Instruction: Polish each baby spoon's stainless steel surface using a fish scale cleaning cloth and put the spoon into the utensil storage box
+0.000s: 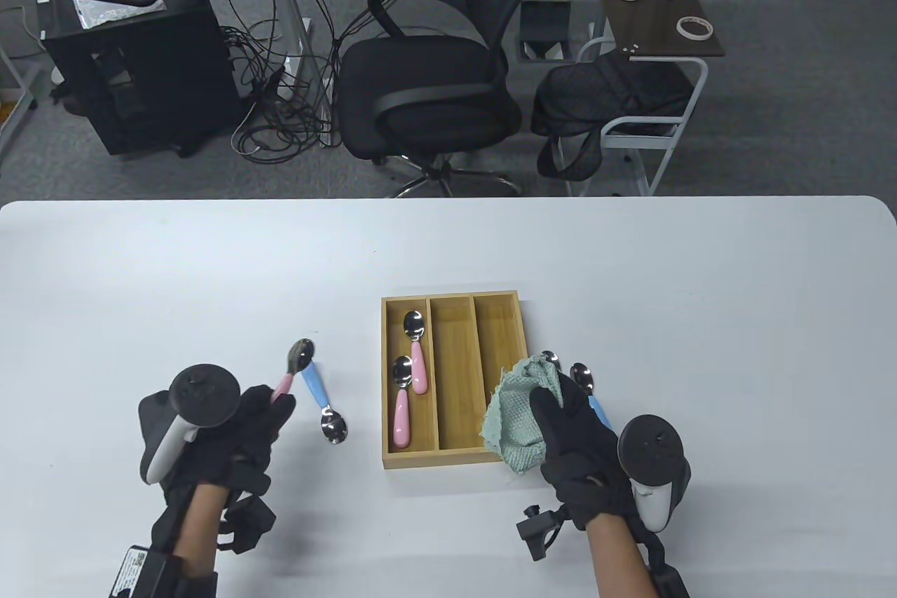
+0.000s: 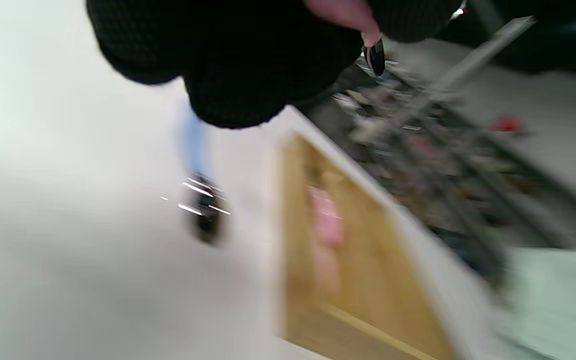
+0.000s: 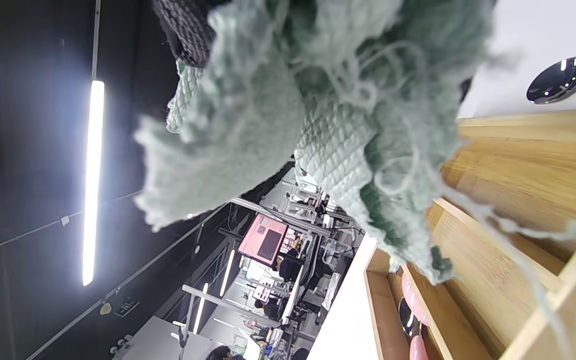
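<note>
Fingers of the left hand [image 1: 238, 426] are pinching a pink spoon [image 1: 294, 363] by its handle tip. Right hand [image 1: 571, 437] is clutching the cloth [image 1: 515, 416]. Rubbing may be twisting that spoon loose.

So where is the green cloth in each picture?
Table view: the green cloth is bunched in the right hand, low and right of centre, over the wooden box's right edge.
Left wrist view: a blurry pale green patch at the bottom right.
Right wrist view: it fills the top middle.
Shared landmark: the wooden box, seen in all three.
</note>
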